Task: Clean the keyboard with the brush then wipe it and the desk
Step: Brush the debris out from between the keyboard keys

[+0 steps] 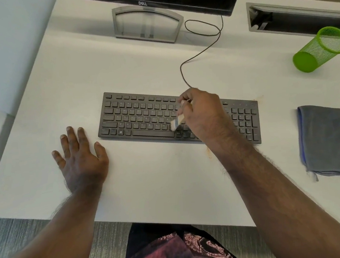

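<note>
While I've got the right hand [201,114] parked over the middle-right of the keyboard [143,116], it's pinching the little pale brush [177,122] with fingers curled around the handle, bristles angled down and to the left so they land on the keys just right of the spacebar's end. What matters for the next stroke is that the keyboard's long axis runs left to right across the desk [149,181], slightly tilted so the right end sits nearer me, and most of the unbrushed-looking letter rows lie to the left of the brush (can't actually tell which keys are clean, the bristles are blurred). So I'd guess the sweep has to travel leftward along the rows, not toward me. My left hand [79,156] is flat on the desk, fingers spread, just beside the keyboard's near-left corner but not touching it, so it's closer to that end if the board needs steadying. The grey cloth [326,139] lies well off to the right, nearer the right hand, untouched, so wiping isn't started. A green mesh cup [321,48] lies tipped over further back.
</note>
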The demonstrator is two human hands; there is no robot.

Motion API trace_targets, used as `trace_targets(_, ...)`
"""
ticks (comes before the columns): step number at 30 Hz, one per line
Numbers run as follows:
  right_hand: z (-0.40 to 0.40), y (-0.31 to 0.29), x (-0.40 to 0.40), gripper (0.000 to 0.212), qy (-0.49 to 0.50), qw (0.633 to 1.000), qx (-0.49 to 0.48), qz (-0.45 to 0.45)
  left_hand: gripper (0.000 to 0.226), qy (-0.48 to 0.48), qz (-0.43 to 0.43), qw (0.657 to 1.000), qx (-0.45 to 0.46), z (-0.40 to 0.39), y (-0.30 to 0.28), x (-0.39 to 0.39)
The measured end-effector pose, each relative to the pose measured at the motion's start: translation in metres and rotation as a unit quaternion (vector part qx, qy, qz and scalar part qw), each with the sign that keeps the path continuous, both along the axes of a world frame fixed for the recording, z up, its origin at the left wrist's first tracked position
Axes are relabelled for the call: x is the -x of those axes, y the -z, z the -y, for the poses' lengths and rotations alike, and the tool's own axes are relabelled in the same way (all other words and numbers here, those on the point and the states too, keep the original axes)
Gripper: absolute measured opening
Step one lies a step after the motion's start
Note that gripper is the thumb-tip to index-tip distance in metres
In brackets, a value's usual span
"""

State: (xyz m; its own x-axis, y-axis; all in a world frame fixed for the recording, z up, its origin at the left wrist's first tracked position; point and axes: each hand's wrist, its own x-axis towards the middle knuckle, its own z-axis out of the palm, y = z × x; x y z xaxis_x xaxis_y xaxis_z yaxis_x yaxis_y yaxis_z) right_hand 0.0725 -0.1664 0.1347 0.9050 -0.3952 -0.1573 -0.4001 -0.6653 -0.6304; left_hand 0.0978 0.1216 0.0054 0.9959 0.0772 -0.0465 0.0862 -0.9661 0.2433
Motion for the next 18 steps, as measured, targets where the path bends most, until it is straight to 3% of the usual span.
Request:
trace_targets(3, 0.0, 0.001, 0.001, 0.015, 0.006, 0.999, 0.001, 0.037, 0.072, -0.001, 0.004, 1.0, 0.003, 0.0, -0.001, 0.001)
trace_targets(7, 0.002, 0.005, 0.008, 0.016, -0.03, 0.999, -0.002, -0.021, 0.072, -0.001, 0.007, 1.0, 0.007, 0.001, 0.0, 0.0)
trace_targets(13, 0.017, 0.004, 0.027, 0.013, -0.047, 0.998, -0.044, -0.018, 0.072, -0.001, 0.004, 1.0, 0.004, 0.0, 0.0, 0.0)
trace_targets(18, 0.042, -0.005, 0.045, 0.016, 0.019, 1.0, -0.017, -0.002, 0.073, 0.0, 0.003, 1.0, 0.004, 0.0, 0.0, 0.0)
